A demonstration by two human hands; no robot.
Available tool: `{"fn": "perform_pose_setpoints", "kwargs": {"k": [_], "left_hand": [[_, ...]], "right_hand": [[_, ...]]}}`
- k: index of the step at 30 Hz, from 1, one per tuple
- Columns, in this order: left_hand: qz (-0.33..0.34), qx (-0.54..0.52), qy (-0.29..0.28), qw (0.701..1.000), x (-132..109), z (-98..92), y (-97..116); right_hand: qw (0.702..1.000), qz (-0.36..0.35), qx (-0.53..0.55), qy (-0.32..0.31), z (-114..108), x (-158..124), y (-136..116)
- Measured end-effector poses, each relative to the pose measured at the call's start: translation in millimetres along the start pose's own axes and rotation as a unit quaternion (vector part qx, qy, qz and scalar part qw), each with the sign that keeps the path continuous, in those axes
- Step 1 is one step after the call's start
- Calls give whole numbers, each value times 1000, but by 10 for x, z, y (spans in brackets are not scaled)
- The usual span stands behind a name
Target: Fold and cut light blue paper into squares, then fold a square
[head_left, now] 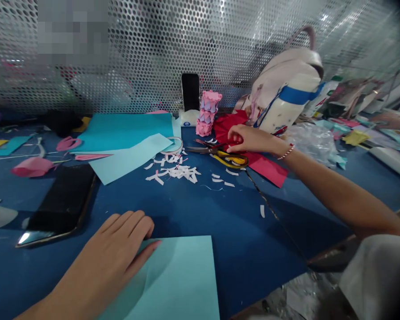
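Note:
My left hand lies flat with its fingers together on the left corner of a light blue paper sheet at the near edge of the blue table. My right hand reaches far forward, fingers curled over the yellow-handled scissors that lie on red paper. Whether the scissors are gripped or only touched is unclear. White paper scraps are scattered just left of the scissors.
A black phone lies at the left, with more light blue sheets, pink paper pieces and a tape ring behind. A pink folded paper tower, an upright phone and a white bag stand before a perforated metal screen.

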State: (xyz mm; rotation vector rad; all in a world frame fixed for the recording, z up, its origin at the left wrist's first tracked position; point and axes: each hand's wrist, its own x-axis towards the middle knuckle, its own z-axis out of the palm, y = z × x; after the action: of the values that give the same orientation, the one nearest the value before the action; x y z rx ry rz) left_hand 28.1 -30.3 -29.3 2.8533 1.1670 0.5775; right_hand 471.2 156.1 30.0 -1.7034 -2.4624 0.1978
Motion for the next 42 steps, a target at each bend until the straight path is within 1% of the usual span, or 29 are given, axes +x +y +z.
{"fn": "perform_pose_setpoints", "kwargs": {"k": [4, 7, 9, 11, 14, 16, 19, 20, 22, 23, 25, 27, 30, 31, 32, 33, 34, 35, 36, 37, 38, 39, 40, 42], "left_hand": [[21, -23, 14, 999, 141, -65, 76], [34, -45, 34, 998, 133, -76, 107], [43, -60, 24, 997, 100, -76, 100], [54, -61, 7, 997, 76, -88, 63], [109, -23, -1, 994, 126, -143, -41], [161, 5, 16, 987, 243, -191, -125], [244, 14, 43, 969, 514, -228, -234], [275, 14, 28, 961, 613, -224, -260], [309, 6, 26, 951, 790, -196, -294], [312, 6, 21, 950, 859, -176, -303], [293, 12, 17, 956, 943, -137, -317], [260, 15, 17, 965, 944, -113, -343], [208, 6, 25, 978, 812, -117, -425], [192, 4, 29, 981, 745, -128, -458], [176, 1, 32, 984, 672, -141, -486], [164, -3, 33, 986, 597, -157, -504], [156, -6, 29, 987, 520, -172, -505], [154, -10, 20, 988, 443, -185, -486], [156, -11, 8, 988, 365, -193, -442], [165, -9, -10, 986, 285, -195, -372], [176, -9, -33, 984, 204, -189, -279], [184, -12, -42, 982, 124, -175, -168], [198, -17, -47, 979, 46, -154, -46], [199, -21, -59, 978, -83, -95, 194]], "right_hand": [[1000, -5, -28, -2, -13, -40, -85], [999, 2, -42, 33, 18, -173, -207], [998, 10, -36, 47, 38, -279, -297], [999, 7, -15, 37, 51, -365, -367], [1000, -16, 16, 6, 67, -406, -397], [999, -23, 25, 7, 93, -370, -361], [999, -9, 25, 25, 175, -263, -272], [999, -3, 26, 23, 210, -224, -247], [999, 5, 31, 16, 271, -161, -217], [999, 7, 35, 17, 289, -141, -212], [998, 6, 47, 36, 288, -138, -222], [996, 3, 66, 67, 235, -198, -250], [989, 3, 112, 99, 108, -412, -323], [986, 5, 138, 96, 70, -513, -358], [980, 9, 184, 77, 40, -623, -400], [951, 22, 308, 32, 21, -739, -448], [904, 32, 426, -11, 15, -856, -504], [858, 49, 510, -46, 22, -969, -566], [820, 66, 564, -71, 42, -1074, -632], [791, 72, 602, -82, 72, -1166, -702], [771, 67, 627, -84, 109, -1244, -774], [758, 67, 643, -88, 150, -1306, -845], [747, 66, 656, -87, 192, -1351, -914], [734, 71, 670, -86, 263, -1401, -1037]]}}
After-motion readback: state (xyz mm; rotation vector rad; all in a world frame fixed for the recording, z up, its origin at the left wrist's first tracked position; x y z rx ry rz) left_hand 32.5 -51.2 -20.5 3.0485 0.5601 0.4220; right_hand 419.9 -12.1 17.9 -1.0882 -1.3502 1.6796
